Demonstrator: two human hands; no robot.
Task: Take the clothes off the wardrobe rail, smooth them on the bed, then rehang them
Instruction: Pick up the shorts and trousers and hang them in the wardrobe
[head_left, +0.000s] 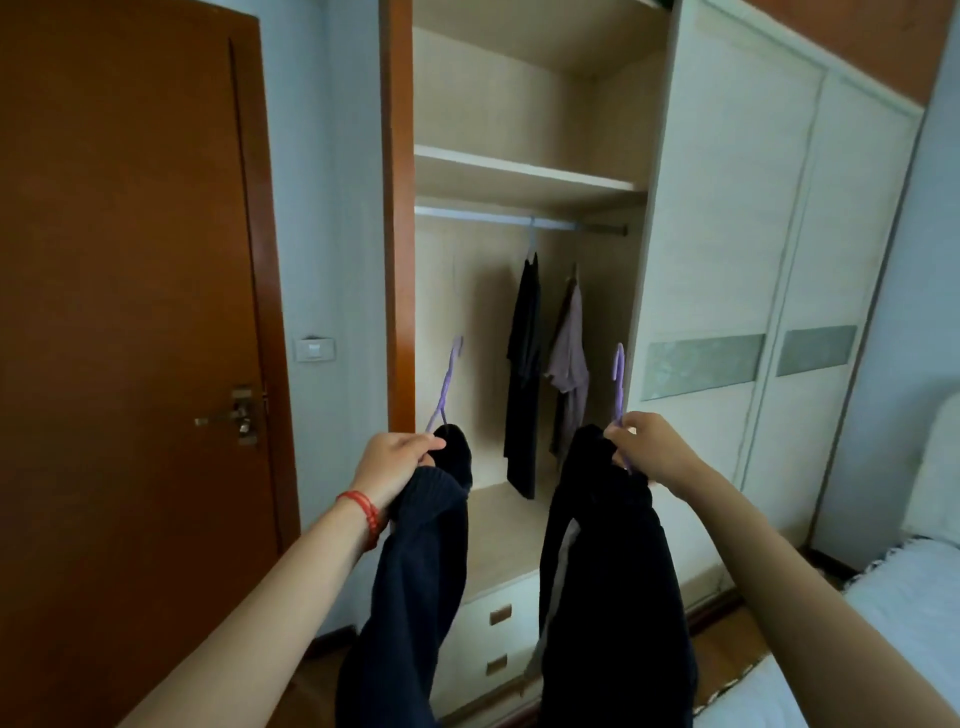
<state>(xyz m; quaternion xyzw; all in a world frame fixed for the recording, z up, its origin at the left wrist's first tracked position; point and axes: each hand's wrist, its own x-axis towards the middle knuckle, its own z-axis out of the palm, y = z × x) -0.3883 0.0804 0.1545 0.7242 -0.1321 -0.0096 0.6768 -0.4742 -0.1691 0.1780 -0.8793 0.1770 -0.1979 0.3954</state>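
Presently, two dark garments, each on a purple hanger: the left hand (397, 457) gripped one hanger (445, 384) with its garment (415, 582), the right hand (647, 447) pinched the other (618, 379) with its garment (613, 571), both held before the open wardrobe (519, 171). On the rail (467, 214) hung a black garment (523, 374) and a grey one (569, 364). Shelves above showed nothing. The bed (893, 613) stood right. Whether these were outbound or returning could not be told.

Door: brown door (130, 312), shut, left of the fingers.
Switch: white wall switch (315, 349) beside it.
Drawers: two drawers (498, 639) below.
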